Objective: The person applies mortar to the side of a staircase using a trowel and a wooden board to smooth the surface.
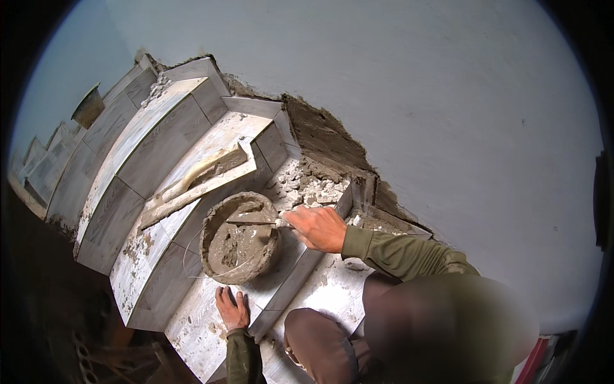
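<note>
Right hand (323, 229) here, fingers around the trowel (249, 223), which reaches left from them into the bucket (204, 246), over the mortar (231, 253) in it. Just beyond those fingers, rubble (307, 194) on a step, and past it, to the right, the wall (448, 128). Down to the left hand (233, 312), flat on a tread (198, 333): the bucket sits just ahead of its fingertips. Farther beyond them, leftward, a long strip (220, 165) lies on a step; farther left again, a second bucket (88, 109). Nearer than the right fingers, a knee (320, 339).
</note>
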Demonstrator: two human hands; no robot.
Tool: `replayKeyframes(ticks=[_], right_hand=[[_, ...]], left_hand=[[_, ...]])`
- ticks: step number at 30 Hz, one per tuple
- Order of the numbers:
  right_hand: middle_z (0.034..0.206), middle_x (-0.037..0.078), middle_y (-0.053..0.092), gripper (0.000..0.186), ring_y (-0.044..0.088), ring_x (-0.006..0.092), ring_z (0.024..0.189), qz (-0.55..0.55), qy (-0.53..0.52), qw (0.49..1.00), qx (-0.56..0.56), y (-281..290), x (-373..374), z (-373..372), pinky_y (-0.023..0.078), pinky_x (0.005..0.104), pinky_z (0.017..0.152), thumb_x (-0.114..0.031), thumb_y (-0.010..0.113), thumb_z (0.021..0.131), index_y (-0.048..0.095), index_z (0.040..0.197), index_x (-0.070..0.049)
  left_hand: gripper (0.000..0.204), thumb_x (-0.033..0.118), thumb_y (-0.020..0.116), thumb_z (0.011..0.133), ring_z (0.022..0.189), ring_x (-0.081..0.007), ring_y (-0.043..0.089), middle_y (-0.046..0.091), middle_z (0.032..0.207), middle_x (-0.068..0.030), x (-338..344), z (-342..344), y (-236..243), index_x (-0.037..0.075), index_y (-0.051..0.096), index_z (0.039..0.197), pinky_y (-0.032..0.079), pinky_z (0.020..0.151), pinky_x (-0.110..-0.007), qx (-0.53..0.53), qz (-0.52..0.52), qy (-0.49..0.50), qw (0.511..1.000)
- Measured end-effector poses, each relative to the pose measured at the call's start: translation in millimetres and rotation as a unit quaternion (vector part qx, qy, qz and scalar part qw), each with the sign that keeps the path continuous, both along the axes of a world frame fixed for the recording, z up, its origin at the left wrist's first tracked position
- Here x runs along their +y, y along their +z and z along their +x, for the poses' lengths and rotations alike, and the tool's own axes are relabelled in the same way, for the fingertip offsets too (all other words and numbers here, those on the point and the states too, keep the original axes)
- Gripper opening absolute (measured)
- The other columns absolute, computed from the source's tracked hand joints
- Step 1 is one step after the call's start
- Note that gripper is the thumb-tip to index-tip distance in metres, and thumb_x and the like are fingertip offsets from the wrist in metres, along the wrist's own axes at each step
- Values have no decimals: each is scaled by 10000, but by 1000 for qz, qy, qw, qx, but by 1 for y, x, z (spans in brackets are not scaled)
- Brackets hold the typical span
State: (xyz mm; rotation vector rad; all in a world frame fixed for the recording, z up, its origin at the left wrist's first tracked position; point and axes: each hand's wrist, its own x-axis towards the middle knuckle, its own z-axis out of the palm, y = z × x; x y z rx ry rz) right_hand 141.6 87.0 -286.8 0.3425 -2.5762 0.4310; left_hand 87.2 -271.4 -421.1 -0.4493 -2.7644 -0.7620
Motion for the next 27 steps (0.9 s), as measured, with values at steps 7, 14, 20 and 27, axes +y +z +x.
replayKeyframes(ticks=[7,14,20,27], right_hand=[[823,136,533,384,603,308,616,-63,-6,997,33,-9,-8,8,485,409,498,-139,639,787,517,1143,-61],[857,133,556,336,606,325,643,-140,-5,990,26,-28,8,10,497,423,552,-162,621,815,533,1131,-90],[850,150,655,260,655,224,713,-338,-101,935,25,-45,38,47,516,349,627,-217,605,869,596,1082,-69],[881,158,662,282,649,248,790,-302,-337,891,43,-73,110,95,494,342,729,-236,578,881,607,1070,-29]], left_hand=[[477,323,515,911,1244,-422,361,370,1347,-246,-5,-2,0,-16,463,1242,294,1045,-475,11,-10,0,1000],[479,311,521,906,1226,-420,380,385,1330,-250,5,-6,-1,-15,453,1251,301,1035,-476,13,2,-2,1000],[471,305,511,910,1230,-416,376,386,1332,-248,-5,-3,-3,-11,452,1253,300,1040,-465,25,-9,-8,1000],[493,319,510,910,1259,-402,352,369,1362,-236,-5,-1,3,-6,441,1274,280,1061,-461,7,-8,1,1000]])
